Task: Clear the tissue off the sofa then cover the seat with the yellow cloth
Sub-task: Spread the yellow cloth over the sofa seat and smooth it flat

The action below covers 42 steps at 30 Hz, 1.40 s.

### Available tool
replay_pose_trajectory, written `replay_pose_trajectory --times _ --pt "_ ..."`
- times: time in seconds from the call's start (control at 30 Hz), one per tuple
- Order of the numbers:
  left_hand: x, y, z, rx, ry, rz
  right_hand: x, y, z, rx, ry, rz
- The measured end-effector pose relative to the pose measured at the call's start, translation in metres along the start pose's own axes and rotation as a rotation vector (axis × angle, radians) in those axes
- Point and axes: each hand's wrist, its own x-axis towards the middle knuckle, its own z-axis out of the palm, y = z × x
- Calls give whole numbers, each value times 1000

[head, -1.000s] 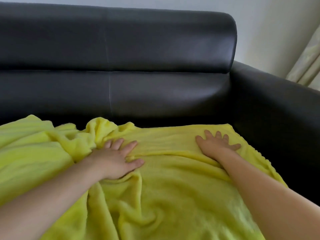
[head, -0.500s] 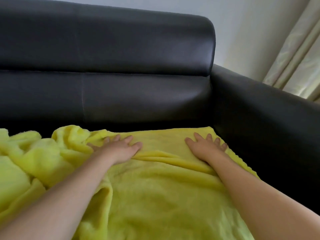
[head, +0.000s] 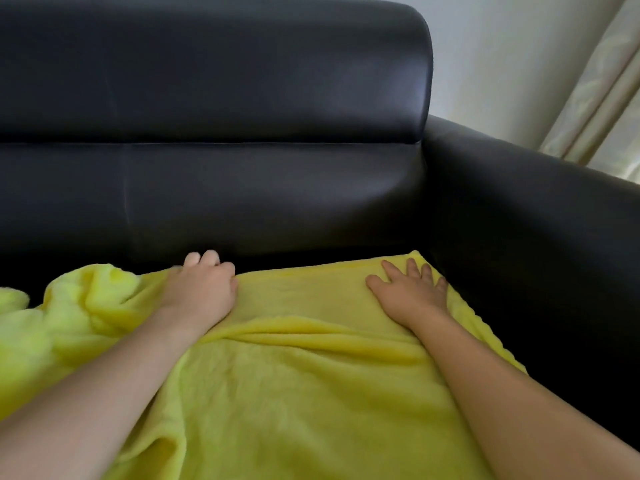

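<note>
A yellow fleece cloth (head: 311, 393) lies over the seat of a black leather sofa (head: 242, 195). It is smooth at the back right and bunched in folds at the left (head: 79, 306). My left hand (head: 201, 289) sits at the cloth's back edge, fingers curled down over that edge by the backrest. My right hand (head: 408, 292) presses flat on the cloth near its back right corner, fingers spread. No tissue is in view.
The sofa's right armrest (head: 536, 220) runs close beside the cloth's right edge, with a dark strip of bare seat (head: 554, 368) between them. A pale wall and a curtain (head: 595, 98) stand behind the armrest.
Both hands have slid the cloth farther back toward the backrest. My left hand's fingers went from flat to curled at the cloth's edge. The fold between the hands has flattened.
</note>
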Motion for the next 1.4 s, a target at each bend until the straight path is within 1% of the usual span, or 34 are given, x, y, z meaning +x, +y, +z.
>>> replay_pose_trajectory --times 0.03,0.07,0.13,0.23,0.33,0.4,0.47,0.5,0.53,0.57,0.6,0.63,0.67,0.7,0.73,0.77,0.83,0.9,1.03,1.1,1.17,1.2,1.27,1.3,1.4 --pt "5 4 -3 119 76 65 1 0 1 6 11 -4" --pt "12 9 -7 217 112 121 1 0 2 15 27 -6" --pt "22 16 -14 326 121 152 3 1 4 24 66 -7" --pt "25 23 -9 330 153 112 11 3 6 29 123 -2" --pt "26 26 -4 315 118 100 20 2 7 42 149 18" --pt "28 30 -14 331 60 91 24 1 7 43 172 34" --pt "27 43 -29 282 -37 41 26 1 9 48 206 51" --pt "27 52 -38 210 -46 33 27 1 9 61 224 62" --pt "26 63 -42 97 -12 58 27 1 9 73 233 70" --pt "23 72 -42 -56 31 113 28 1 9 80 234 74" --pt "19 82 -39 -233 40 192 29 1 9 79 227 76" --pt "16 90 -33 -381 -14 280 30 1 9 76 213 79" --pt "12 95 -25 -449 -120 355 31 1 8 75 195 81" --pt "8 99 -18 -442 -219 393 32 1 6 75 176 84" --pt "6 99 -12 -418 -274 392 34 1 5 80 160 89" --pt "7 98 -9 -405 -296 367 37 1 3 89 146 93" --pt "9 95 -7 -380 -297 323 42 -2 1 107 137 107" --pt "10 97 -6 -327 -309 318 47 -5 1 110 163 131" --pt "12 102 2 -309 -302 275 51 -5 3 186 286 150" --pt "13 102 8 -316 -275 265 47 -4 1 271 319 129" --pt "11 103 12 -316 -258 258 37 -7 -6 312 349 69" --pt "10 103 12 -319 -256 252 29 -10 -11 276 363 21" --pt "10 105 13 -327 -245 243 8 -17 -21 104 375 -98" --pt "11 106 12 -325 -242 239 -5 -20 -28 44 353 -138" --pt "13 106 10 -316 -265 234 -58 -28 -41 -19 224 -146"
